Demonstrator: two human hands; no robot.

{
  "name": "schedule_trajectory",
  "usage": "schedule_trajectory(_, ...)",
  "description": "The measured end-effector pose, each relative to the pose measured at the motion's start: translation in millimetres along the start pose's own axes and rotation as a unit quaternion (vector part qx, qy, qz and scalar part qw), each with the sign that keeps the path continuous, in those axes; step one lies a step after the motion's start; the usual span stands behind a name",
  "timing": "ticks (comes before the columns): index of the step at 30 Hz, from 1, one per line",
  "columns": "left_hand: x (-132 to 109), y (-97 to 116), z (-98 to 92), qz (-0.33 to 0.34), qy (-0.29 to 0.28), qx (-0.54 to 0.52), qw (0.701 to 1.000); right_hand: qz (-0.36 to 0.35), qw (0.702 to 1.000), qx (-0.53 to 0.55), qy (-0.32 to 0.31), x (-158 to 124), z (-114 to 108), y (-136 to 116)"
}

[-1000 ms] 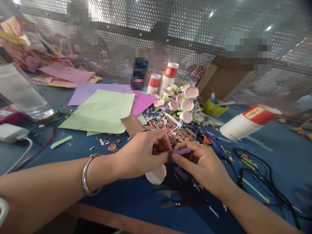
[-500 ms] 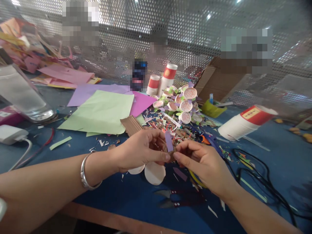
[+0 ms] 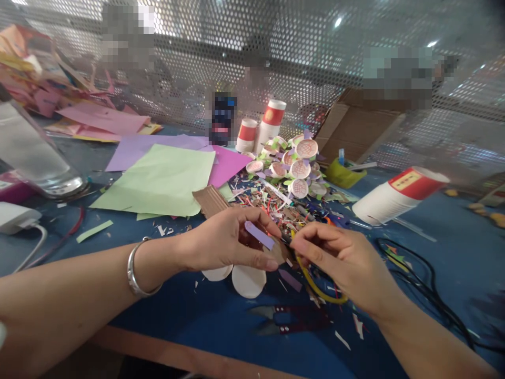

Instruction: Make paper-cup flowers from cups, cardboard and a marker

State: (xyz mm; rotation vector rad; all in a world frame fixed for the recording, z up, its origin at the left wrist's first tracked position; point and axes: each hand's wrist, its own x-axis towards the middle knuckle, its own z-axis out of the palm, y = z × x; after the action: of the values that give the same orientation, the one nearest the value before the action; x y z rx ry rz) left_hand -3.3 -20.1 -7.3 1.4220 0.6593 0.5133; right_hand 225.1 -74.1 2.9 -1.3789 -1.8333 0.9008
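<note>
My left hand [image 3: 229, 239], with a silver bangle at the wrist, pinches a small brown cardboard piece [image 3: 279, 251] with a purple paper strip [image 3: 259, 235] on it. Just to its right, my right hand [image 3: 335, 258] is closed, thumb against fingers, near the cardboard's edge; what its fingertips hold is too small to make out. Below the hands lie white paper discs [image 3: 249, 281], a dark purple paper piece [image 3: 290, 280] and red-handled snips [image 3: 292, 320]. A yellow loop [image 3: 321, 295] is beside my right hand.
Behind the hands are paper scraps [image 3: 272, 205], decorated cup pieces [image 3: 300, 168] and stacked paper cups [image 3: 272, 123]. Green paper [image 3: 158, 179] and a glass [image 3: 43, 158] stand left; a tilted cup stack [image 3: 398, 195] and black cable [image 3: 426, 279] lie right.
The cardboard piece and purple strip have turned, the strip now tilting to the left. My right hand has shifted slightly right, away from my left thumb, and more of the yellow loop shows.
</note>
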Motion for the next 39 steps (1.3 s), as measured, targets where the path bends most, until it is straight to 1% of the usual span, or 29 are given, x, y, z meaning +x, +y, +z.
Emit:
schedule_trajectory(3, 4.7, -2.7, -5.4, 0.002, 0.039, -0.011, 0.999, -0.019, 0.991, -0.122, 0.045, 2.9, -17.2, 9.3)
schedule_trajectory(6, 8.4, -5.0, -9.5, 0.015, 0.064, -0.037, 0.997, -0.025, 0.968, -0.244, 0.054, 5.3, -39.2, 23.3)
schedule_trajectory(8, 9.5, -6.1, -11.0, 0.03, 0.073, -0.033, 0.996, -0.008, 0.95, -0.305, 0.066, 6.2, -53.7, 31.6)
schedule_trajectory(10, 9.8, -7.0, -11.5, 0.041, 0.076, -0.027, 0.996, 0.04, 0.933, -0.352, 0.066, 6.7, -66.0, 37.6)
schedule_trajectory(14, 10.0, -7.5, -11.1, 0.048, 0.094, -0.022, 0.994, 0.123, 0.914, -0.379, 0.069, 8.5, -79.9, 45.7)
schedule_trajectory(19, 10.5, -4.3, -10.9, 0.05, 0.122, -0.024, 0.991, 0.173, 0.906, -0.379, 0.077, 12.2, -85.5, 56.4)
schedule_trajectory(23, 10.8, -3.1, -10.5, 0.056, 0.133, -0.023, 0.989, 0.202, 0.907, -0.358, 0.096, 15.4, -88.6, 62.1)
schedule_trajectory(27, 11.4, -4.0, -10.9, 0.06, 0.128, -0.029, 0.989, 0.234, 0.921, -0.298, 0.086, 17.3, -89.6, 66.4)
schedule_trajectory(30, 11.5, -4.2, -11.8, 0.061, 0.128, -0.022, 0.99, 0.26, 0.936, -0.223, 0.08, 16.3, -88.2, 68.5)
schedule_trajectory(32, 11.1, -4.1, -12.3, 0.061, 0.126, -0.016, 0.99, 0.272, 0.945, -0.16, 0.09, 14.8, -86.8, 67.2)
schedule_trajectory(36, 9.8, -4.7, -12.8, 0.064, 0.131, -0.011, 0.989, 0.292, 0.947, -0.037, 0.129, 13.1, -85.1, 57.6)
schedule_trajectory(39, 10.1, -6.5, -14.1, 0.067, 0.134, 0.003, 0.989, 0.274, 0.946, 0.042, 0.167, 13.4, -86.2, 50.0)
